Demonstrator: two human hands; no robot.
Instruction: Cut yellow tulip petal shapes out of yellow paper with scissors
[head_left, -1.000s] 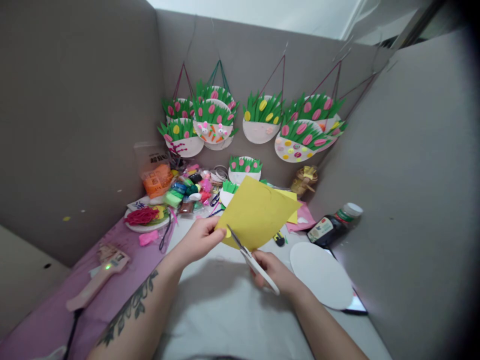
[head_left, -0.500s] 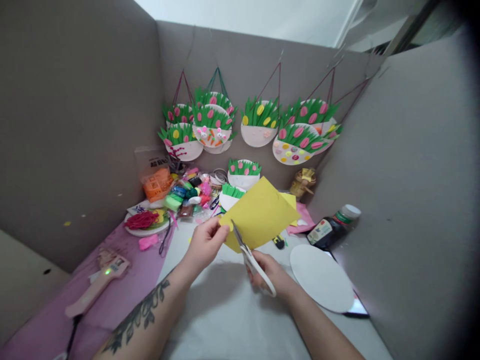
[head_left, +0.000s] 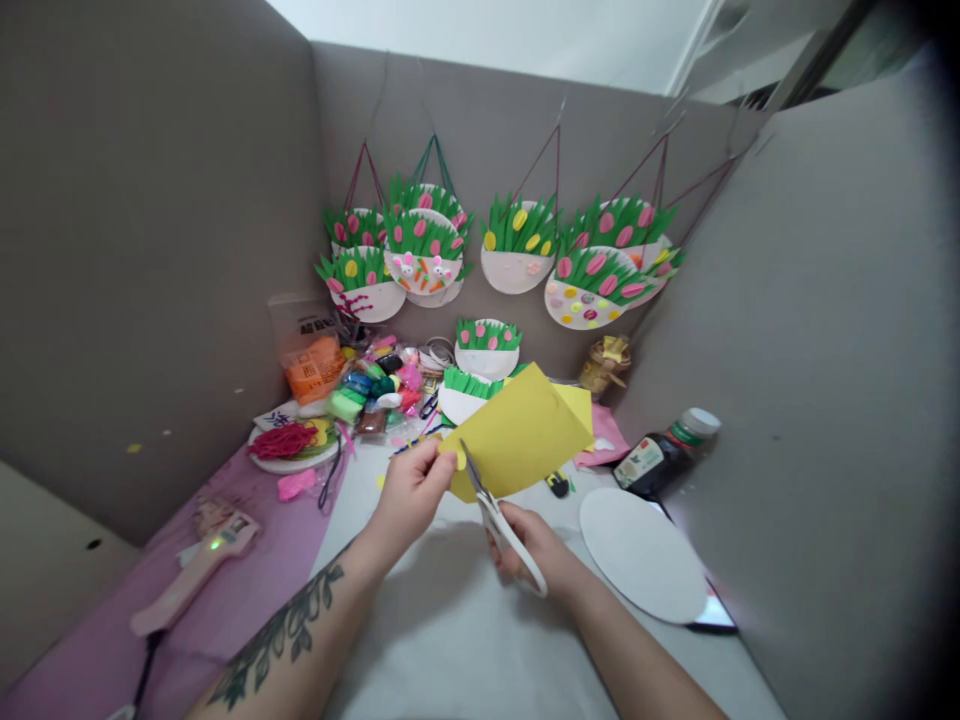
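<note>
A sheet of yellow paper [head_left: 529,435] is held up over the table, its left corner pinched between the thumb and fingers of my left hand [head_left: 412,490]. My right hand [head_left: 529,550] is closed around the handles of white-handled scissors [head_left: 502,530]. The scissor blades lie across the paper's left part, close to my left thumb, where a small rounded piece of paper shows at the edge. Behind the sheet stands a white half-round paper plate with green paper grass [head_left: 459,400], partly covered by it.
Plate baskets [head_left: 517,270] hang on the back wall. Bagged coloured clay [head_left: 367,395] lies back left, a pink glue gun [head_left: 199,575] at left. To the right are a white paper plate [head_left: 641,555], partly over a phone [head_left: 716,612], and a dark bottle [head_left: 667,455].
The yellow paper has tilted and shifted slightly down and left, along with the scissors. Both hands keep their holds.
</note>
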